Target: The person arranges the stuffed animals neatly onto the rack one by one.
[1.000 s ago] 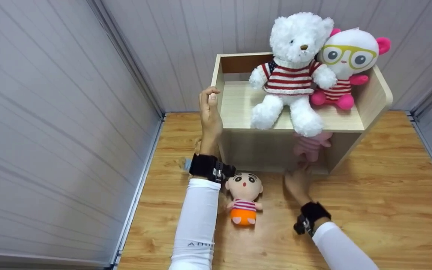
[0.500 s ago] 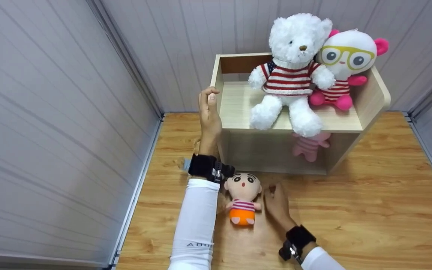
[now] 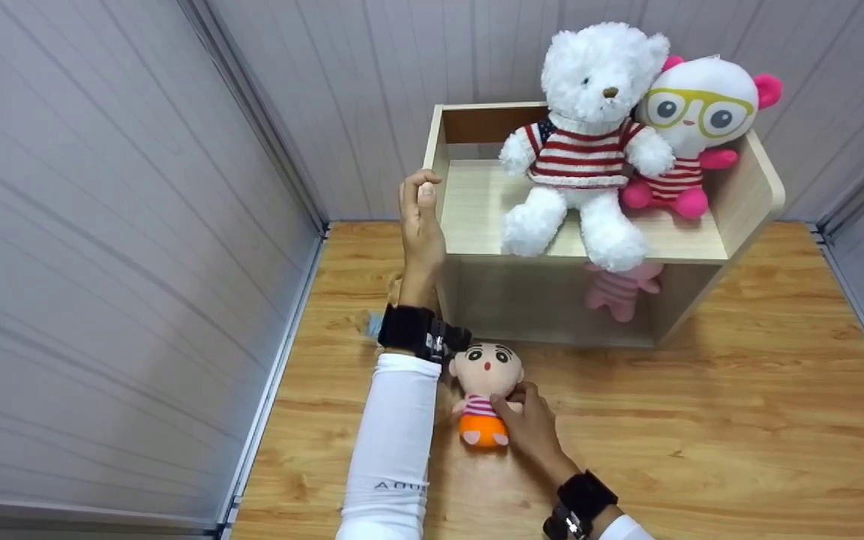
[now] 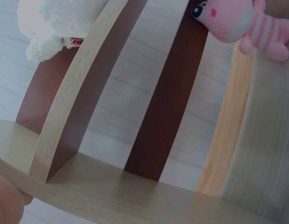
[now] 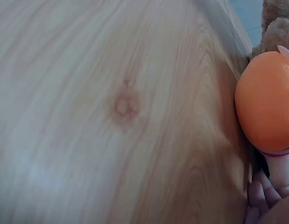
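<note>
A boy doll (image 3: 483,405) with a striped top and orange shorts lies face up on the floor before a pale wooden shelf (image 3: 469,202). My right hand (image 3: 533,427) grips the doll at its side, thumb over the chest and fingers beside the arm. In the right wrist view the doll's orange shorts (image 5: 265,102) show large, with part of the hand (image 5: 270,200) below. My left hand (image 3: 422,225) holds the front edge of the shelf's left side panel, fingers bent around it; only a bit of that hand (image 4: 6,200) shows in the left wrist view.
On the upper shelf sit a white teddy bear (image 3: 589,150) and a pink-and-white plush with yellow glasses (image 3: 694,120). A pink striped plush (image 3: 618,292) stands in the lower compartment. Brown plush toys (image 5: 277,28) lie left of the doll, mostly behind my left arm. Panel walls (image 3: 139,225) enclose the floor.
My right hand has moved from the lower compartment, by the pink plush, down and left to the doll and taken hold of it. The left hand stays on the shelf panel.
</note>
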Tool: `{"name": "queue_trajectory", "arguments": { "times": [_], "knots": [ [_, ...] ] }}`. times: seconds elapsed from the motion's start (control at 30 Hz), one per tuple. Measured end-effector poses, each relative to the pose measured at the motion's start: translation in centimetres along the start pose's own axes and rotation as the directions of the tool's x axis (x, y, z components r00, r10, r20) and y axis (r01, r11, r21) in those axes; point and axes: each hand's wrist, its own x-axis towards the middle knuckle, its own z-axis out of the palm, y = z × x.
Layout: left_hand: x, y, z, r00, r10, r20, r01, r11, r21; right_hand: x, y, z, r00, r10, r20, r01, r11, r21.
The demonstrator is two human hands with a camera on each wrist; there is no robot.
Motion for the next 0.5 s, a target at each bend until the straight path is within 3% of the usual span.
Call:
{"name": "queue_trajectory", "arguments": {
  "times": [0.2, 0.5],
  "knots": [
    [0.09, 0.03, -0.11, 1.000, 0.011, 0.013, -0.011, 1.000, 0.004, -0.02, -0.11, 0.64, 0.999, -0.003, 0.038, 0.006, 0.996, -0.091],
    [0.05, -0.11, 0.04, 0.999, 0.036, 0.003, -0.036, 0.999, -0.029, 0.25, -0.01, 0.64, 0.999, -0.028, 0.047, 0.033, 0.992, -0.120]
  ]
}}
